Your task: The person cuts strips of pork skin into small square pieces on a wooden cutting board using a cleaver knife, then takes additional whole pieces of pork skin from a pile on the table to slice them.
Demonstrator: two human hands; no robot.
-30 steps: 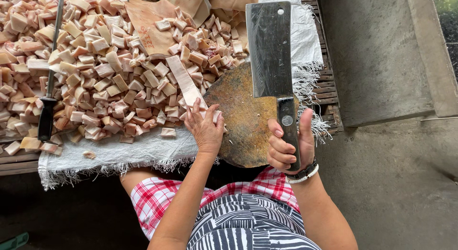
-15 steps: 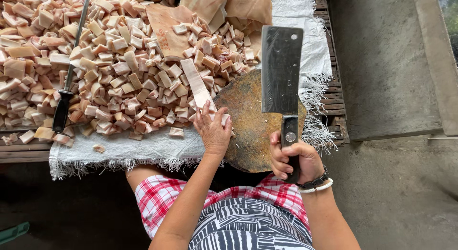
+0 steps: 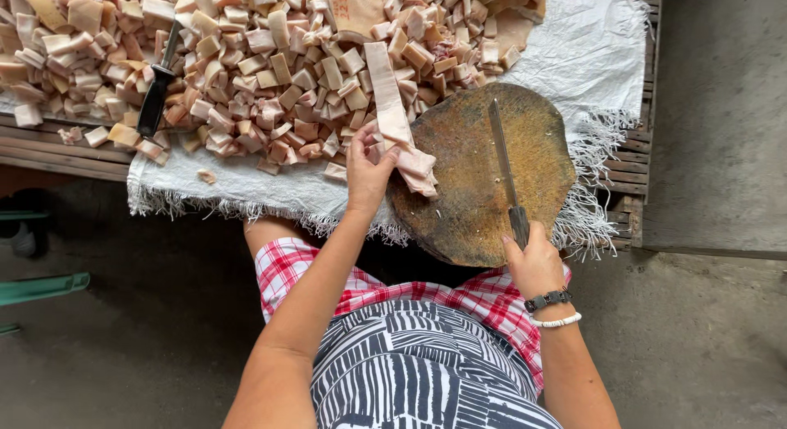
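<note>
While left hand (image 3: 366,168) grips meat strip (image 3: 388,101), cleaver (image 3: 502,154) beside

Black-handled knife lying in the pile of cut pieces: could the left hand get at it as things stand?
Probably yes. The black-handled knife lies uncovered on top of the cut pieces, its handle exposed, on the left hand's side. But that hand is now gripping a long strip.

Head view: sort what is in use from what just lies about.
In use:
left hand on the long meat strip
right hand gripping the cleaver
round chopping block

Lying about:
black-handled knife
pile of cut pieces
white cloth
</note>
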